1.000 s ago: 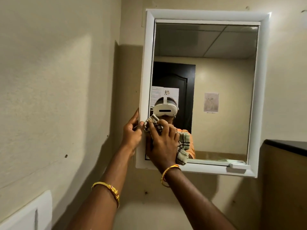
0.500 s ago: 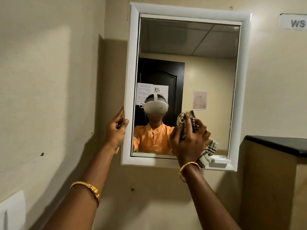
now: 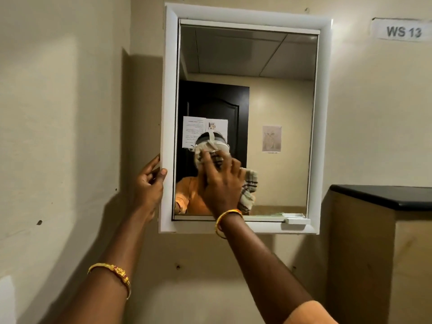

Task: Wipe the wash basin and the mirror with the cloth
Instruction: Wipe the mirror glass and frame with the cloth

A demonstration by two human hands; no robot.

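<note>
Your right hand [image 3: 222, 183] covers most of the beige checked cloth [image 3: 250, 183], so you see only its edges. The printed white notices [image 3: 194, 132] reflected in the white-framed mirror [image 3: 245, 66] are too small to read. The black-topped surface [image 3: 385, 195] is cut off at right.

Cream walls [image 3: 58, 113] meet in a corner at the left, marked by small holes and soft shadows. A white label [image 3: 403, 31] reading "WS 13" sits high on the right. Below it stands what may be a wooden cabinet [image 3: 364, 265] with a black top [image 3: 385, 195].
</note>
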